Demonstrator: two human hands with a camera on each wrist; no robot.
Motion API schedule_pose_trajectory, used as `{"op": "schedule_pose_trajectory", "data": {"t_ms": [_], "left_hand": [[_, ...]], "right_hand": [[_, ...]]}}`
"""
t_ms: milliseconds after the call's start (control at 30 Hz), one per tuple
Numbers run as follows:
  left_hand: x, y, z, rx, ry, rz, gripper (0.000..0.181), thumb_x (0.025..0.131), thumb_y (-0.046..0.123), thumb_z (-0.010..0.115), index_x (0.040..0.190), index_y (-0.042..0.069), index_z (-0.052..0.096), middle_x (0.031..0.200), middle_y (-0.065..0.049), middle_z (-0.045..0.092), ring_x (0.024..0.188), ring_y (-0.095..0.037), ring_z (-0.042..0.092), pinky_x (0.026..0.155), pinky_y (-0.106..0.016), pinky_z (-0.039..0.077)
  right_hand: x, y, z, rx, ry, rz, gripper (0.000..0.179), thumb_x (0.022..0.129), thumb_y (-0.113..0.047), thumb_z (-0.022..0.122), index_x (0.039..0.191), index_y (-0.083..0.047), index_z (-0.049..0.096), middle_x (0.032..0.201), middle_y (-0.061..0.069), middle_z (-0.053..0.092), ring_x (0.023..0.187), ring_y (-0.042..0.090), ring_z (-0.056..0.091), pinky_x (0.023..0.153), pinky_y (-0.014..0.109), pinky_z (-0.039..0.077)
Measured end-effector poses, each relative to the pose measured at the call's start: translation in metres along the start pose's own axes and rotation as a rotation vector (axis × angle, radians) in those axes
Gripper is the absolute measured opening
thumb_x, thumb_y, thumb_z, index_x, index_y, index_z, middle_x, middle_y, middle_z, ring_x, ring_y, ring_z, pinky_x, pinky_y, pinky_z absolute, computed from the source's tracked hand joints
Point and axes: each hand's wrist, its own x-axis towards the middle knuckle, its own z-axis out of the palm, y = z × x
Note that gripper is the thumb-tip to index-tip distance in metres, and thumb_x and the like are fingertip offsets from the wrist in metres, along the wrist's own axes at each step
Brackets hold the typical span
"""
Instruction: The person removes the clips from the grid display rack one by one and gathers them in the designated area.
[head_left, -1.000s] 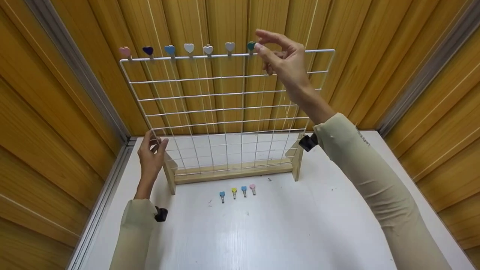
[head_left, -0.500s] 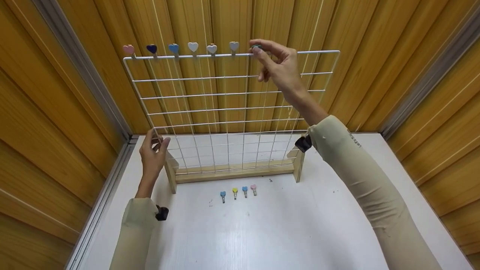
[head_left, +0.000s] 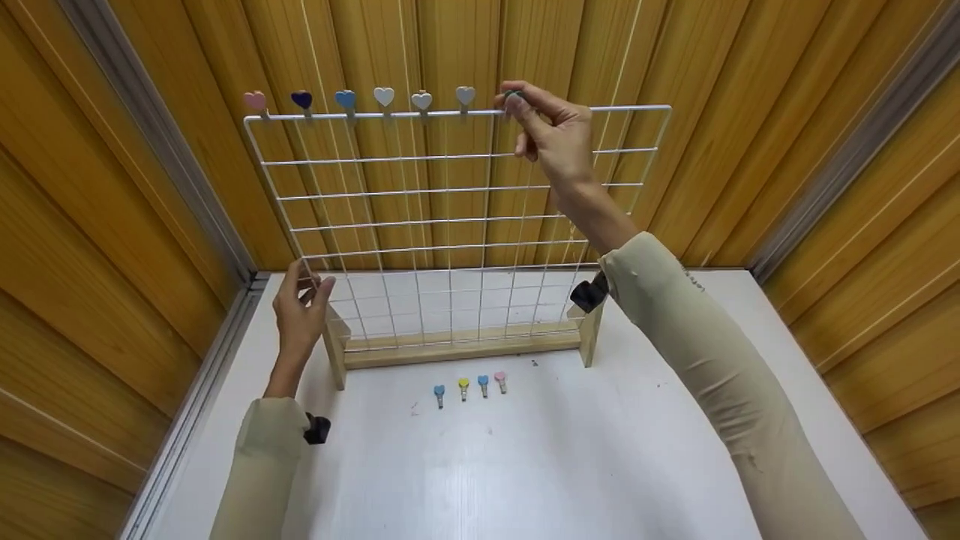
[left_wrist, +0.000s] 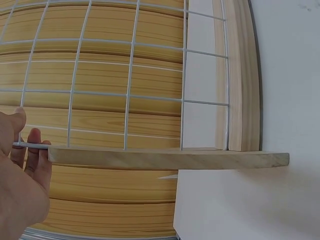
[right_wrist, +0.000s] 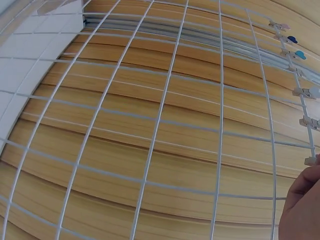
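At left, the left hand [head_left: 302, 311] pinched the side wire of the wire grid [head_left: 484, 220]. Six heart clips [head_left: 384, 96] lined its top wire; four loose clips [head_left: 463, 383] lay on the table [head_left: 525, 465]. Further right, the right hand [head_left: 561, 142], fingers parted a second earlier, had closed on the green clip [right_wrist: 311, 161] at the top wire, apparently adjusting it.

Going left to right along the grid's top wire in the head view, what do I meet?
Pink clip, dark blue clip, light blue clip, first white clip, second white clip, greyish-white clip, right hand pinching a green clip.
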Motion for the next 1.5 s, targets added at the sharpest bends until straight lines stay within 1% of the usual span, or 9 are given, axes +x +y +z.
{"op": "schedule_pose_trajectory", "data": {"t_ms": [300,533,633,733,900,1067,1200,1267,1500], "left_hand": [[0.002,0.001,0.001,0.022,-0.027,-0.032,0.035,0.099,0.008,0.066,0.132,0.0,0.055,0.105,-0.011,0.059,0.106,-0.02,0.062,0.1,-0.028,0.056],[0.008,0.004,0.001,0.036,-0.028,-0.017,0.036,0.099,0.009,0.066,0.132,0.0,0.055,0.107,-0.014,0.06,0.105,-0.018,0.06,0.094,-0.017,0.053],[0.009,0.004,-0.001,0.042,-0.026,-0.018,0.035,0.099,0.009,0.067,0.132,0.001,0.056,0.105,-0.011,0.06,0.104,-0.016,0.06,0.094,-0.021,0.055],[0.008,0.004,-0.001,0.036,-0.012,-0.02,0.034,0.099,0.009,0.067,0.131,0.001,0.056,0.104,-0.01,0.06,0.104,-0.017,0.06,0.093,-0.018,0.053],[0.005,0.002,0.001,0.013,0.007,0.001,0.033,0.099,0.01,0.067,0.129,-0.002,0.057,0.104,-0.016,0.06,0.104,-0.022,0.062,0.089,-0.01,0.049],[0.002,0.002,0.001,0.021,0.003,0.001,0.033,0.099,0.011,0.067,0.128,-0.002,0.057,0.106,-0.018,0.06,0.104,-0.023,0.062,0.092,-0.017,0.052],[0.0,0.003,0.002,0.019,-0.006,-0.031,0.033,0.099,0.011,0.067,0.129,0.0,0.056,0.107,-0.016,0.06,0.105,-0.022,0.061,0.1,-0.034,0.056],[0.0,0.004,0.002,0.014,-0.005,-0.036,0.033,0.099,0.009,0.066,0.129,0.0,0.056,0.108,-0.017,0.06,0.106,-0.023,0.061,0.102,-0.038,0.055],[0.0,0.003,0.002,0.003,-0.006,-0.028,0.031,0.099,0.008,0.066,0.128,0.0,0.057,0.104,-0.015,0.059,0.105,-0.023,0.061,0.096,-0.022,0.053]], "right_hand": [[-0.002,-0.002,-0.001,0.094,0.068,0.059,0.026,0.101,-0.008,0.06,0.123,0.001,0.071,0.097,0.0,0.077,0.048,0.004,0.049,0.047,0.015,0.035],[-0.022,-0.007,-0.008,0.066,-0.056,0.025,0.021,0.101,-0.003,0.06,0.115,-0.005,0.076,0.091,0.002,0.076,0.05,0.006,0.05,0.047,0.015,0.036],[-0.034,-0.006,-0.012,0.039,-0.106,0.017,0.022,0.1,0.0,0.06,0.116,-0.003,0.075,0.09,0.002,0.076,0.05,0.007,0.05,0.047,0.015,0.038],[-0.045,-0.003,-0.016,0.005,-0.152,0.015,0.021,0.099,0.002,0.061,0.115,0.0,0.075,0.09,0.002,0.077,0.051,0.007,0.051,0.047,0.016,0.041],[-0.06,0.007,-0.026,-0.026,-0.22,0.055,0.021,0.098,0.003,0.063,0.109,-0.007,0.077,0.09,0.001,0.078,0.057,0.007,0.056,0.048,0.015,0.042],[-0.072,0.019,-0.034,-0.041,-0.287,0.111,0.021,0.097,0.002,0.064,0.112,-0.006,0.077,0.094,0.002,0.079,0.063,0.007,0.059,0.051,0.015,0.044],[-0.078,0.025,-0.038,-0.054,-0.309,0.146,0.021,0.096,0.002,0.066,0.11,-0.009,0.078,0.095,0.001,0.079,0.068,0.007,0.065,0.052,0.015,0.045],[-0.081,0.029,-0.038,-0.057,-0.305,0.17,0.021,0.095,0.003,0.067,0.108,-0.009,0.078,0.094,0.002,0.08,0.069,0.007,0.066,0.051,0.015,0.045],[-0.09,0.039,-0.038,-0.102,-0.281,0.248,0.018,0.095,0.007,0.066,0.11,0.003,0.074,0.09,-0.002,0.079,0.061,0.005,0.063,0.05,0.015,0.046]]}}
